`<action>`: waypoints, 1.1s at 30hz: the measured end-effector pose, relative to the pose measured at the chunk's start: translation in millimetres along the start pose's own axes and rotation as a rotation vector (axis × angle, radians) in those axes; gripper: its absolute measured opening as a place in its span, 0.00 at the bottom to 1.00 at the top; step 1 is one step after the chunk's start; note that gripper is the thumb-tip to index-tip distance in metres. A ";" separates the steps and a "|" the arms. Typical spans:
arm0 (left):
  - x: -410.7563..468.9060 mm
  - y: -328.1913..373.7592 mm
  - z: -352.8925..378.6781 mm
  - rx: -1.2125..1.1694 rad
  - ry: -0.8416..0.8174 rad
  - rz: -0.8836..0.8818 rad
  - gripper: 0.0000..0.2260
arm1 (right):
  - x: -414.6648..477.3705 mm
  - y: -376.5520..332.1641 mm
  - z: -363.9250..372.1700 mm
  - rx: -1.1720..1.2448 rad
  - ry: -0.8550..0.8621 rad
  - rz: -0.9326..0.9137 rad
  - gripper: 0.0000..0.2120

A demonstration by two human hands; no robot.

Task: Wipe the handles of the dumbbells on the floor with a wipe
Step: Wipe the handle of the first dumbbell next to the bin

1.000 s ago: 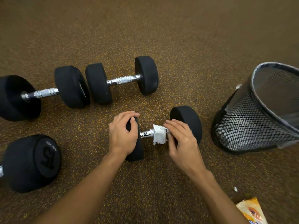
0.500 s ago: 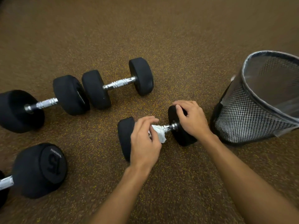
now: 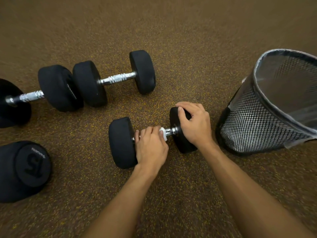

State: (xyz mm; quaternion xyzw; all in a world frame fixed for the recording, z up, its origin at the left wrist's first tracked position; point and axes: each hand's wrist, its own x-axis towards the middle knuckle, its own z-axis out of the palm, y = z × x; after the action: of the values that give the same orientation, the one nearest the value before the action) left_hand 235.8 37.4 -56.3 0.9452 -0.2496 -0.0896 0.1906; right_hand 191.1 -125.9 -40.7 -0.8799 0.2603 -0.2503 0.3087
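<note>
Dumbbell lies just beside the mesh bin; left hand grips a wipe around its handle, right hand clasps the weight nearest the bin. Best to steady it and rub the whole handle

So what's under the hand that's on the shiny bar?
A white wipe pokes out from under the left hand, on the dumbbell's metal handle. The hand covers the rest of the wipe and most of the handle.

Before me the speckled brown floor carries the nearest dumbbell, a middle dumbbell and left dumbbell end to end beyond, a dumbbell marked 15 leftward, and a mesh bin rightward.
</note>
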 end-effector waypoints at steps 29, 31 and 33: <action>31.8 5.0 -24.7 -0.098 -0.231 0.006 0.15 | -3.0 2.8 1.5 0.022 0.031 -0.005 0.14; 18.2 3.9 -23.1 -0.160 -0.114 0.025 0.14 | -2.6 2.5 1.8 0.021 0.032 -0.004 0.14; 6.9 4.3 -22.4 -0.218 -0.030 0.022 0.13 | -3.3 2.9 1.7 0.018 0.040 -0.008 0.14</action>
State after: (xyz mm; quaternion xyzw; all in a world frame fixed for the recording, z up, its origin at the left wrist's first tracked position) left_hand 245.7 37.5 -34.7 0.9145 -0.2516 -0.1283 0.2897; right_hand 188.9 -125.1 -44.8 -0.8729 0.2607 -0.2715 0.3103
